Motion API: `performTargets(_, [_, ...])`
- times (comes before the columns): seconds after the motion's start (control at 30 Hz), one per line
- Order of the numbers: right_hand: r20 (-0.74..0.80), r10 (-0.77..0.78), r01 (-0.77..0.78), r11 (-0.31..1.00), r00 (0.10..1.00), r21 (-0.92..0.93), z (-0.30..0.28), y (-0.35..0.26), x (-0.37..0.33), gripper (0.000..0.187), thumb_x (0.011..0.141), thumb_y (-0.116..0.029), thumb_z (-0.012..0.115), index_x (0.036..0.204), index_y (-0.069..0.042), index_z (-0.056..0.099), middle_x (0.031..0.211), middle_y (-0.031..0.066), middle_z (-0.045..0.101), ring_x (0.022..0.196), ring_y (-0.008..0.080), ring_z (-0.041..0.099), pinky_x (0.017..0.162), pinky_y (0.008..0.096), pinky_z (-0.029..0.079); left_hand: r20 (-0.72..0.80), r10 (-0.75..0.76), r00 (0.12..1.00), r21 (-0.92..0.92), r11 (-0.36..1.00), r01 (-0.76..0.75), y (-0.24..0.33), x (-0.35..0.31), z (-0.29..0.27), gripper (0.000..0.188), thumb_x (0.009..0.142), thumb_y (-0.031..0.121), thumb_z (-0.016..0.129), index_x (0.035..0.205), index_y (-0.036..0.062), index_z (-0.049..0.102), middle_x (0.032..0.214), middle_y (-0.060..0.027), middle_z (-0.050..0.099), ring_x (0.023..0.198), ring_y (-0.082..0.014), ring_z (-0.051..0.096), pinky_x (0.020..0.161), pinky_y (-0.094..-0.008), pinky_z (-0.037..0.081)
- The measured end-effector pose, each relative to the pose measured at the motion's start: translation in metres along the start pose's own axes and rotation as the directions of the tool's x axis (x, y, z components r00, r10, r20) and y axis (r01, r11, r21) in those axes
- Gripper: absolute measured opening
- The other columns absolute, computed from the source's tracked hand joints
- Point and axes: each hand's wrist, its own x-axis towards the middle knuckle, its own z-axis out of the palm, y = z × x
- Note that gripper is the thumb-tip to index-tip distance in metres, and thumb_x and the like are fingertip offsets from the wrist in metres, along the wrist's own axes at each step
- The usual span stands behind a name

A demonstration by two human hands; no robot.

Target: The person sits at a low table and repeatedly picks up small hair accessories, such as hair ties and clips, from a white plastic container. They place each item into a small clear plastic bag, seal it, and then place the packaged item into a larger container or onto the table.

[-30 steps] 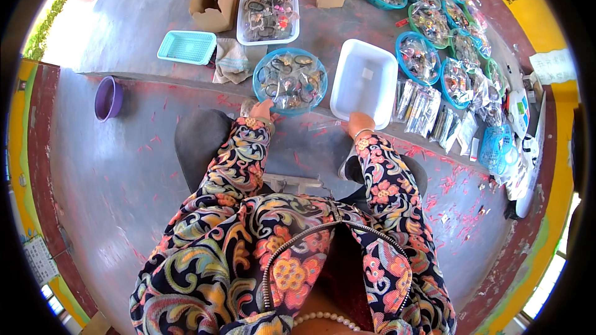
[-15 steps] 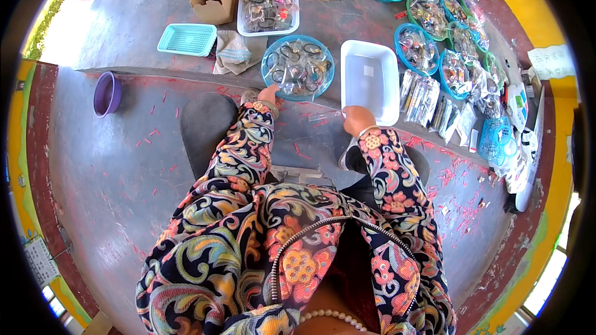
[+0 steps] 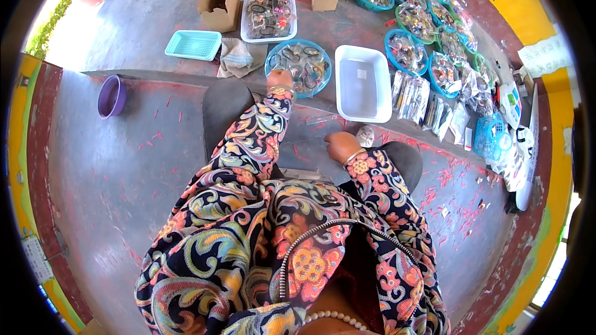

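My left hand (image 3: 280, 79) is at the left edge of a round blue basket (image 3: 269, 56), which holds bagged hair bands (image 3: 305, 62). Its fingertips are hidden over the basket. Lower and to the right, my right hand (image 3: 343, 146) is held with curled fingers above the floor; what they hold, if anything, does not show. A thin clear plastic strip (image 3: 321, 120) is just beyond that hand, apart from it. To the right of the basket stands a white rectangular tub (image 3: 363, 90) with a small pale square on its bottom.
A white tray of bagged pieces (image 3: 294, 25), a turquoise tray (image 3: 193, 44), a grey cloth (image 3: 239, 57) and a cardboard box (image 3: 218, 5) stand on the raised ledge. Several filled baskets (image 3: 405, 51) and silvery packets (image 3: 410, 96) lie right. A purple basin (image 3: 112, 97) sits left.
My right hand has drawn back toward me and away from the clear strip it was touching. My left hand has moved right, further onto the blue basket's edge.
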Motion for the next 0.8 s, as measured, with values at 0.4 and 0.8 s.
performTargets(0.4, [0.124, 0.01, -0.015, 0.999, 0.992, 0.037, -0.002, 0.007, 0.025, 0.025, 0.075, -0.023, 0.051, 0.093, -0.009, 0.062, 0.085, 0.0164, 0.061, 0.083, 0.0332, 0.058, 0.072, 0.0422, 0.046, 0.28, 0.107, 0.954, 0.409, 0.886, -0.22, 0.037, -0.012, 0.021, 0.042, 0.066, 0.037, 0.065, 0.093, 0.0046, 0.063, 0.097, -0.0165, 0.06, 0.097, -0.0298, 0.055, 0.085, -0.0371, 0.043])
performTargets(0.8, [0.178, -0.019, 0.01, 0.999, 0.984, 0.052, -0.005, 0.0, 0.029, 0.025, 0.076, -0.025, 0.052, 0.094, -0.01, 0.06, 0.085, 0.016, 0.061, 0.082, 0.0332, 0.058, 0.072, 0.0427, 0.046, 0.289, 0.071, 0.955, 0.176, 0.976, -0.126, 0.037, -0.014, 0.043, 0.018, 0.067, 0.025, 0.067, 0.08, 0.0147, 0.059, 0.094, -0.0125, 0.06, 0.095, -0.0309, 0.054, 0.08, -0.0396, 0.042])
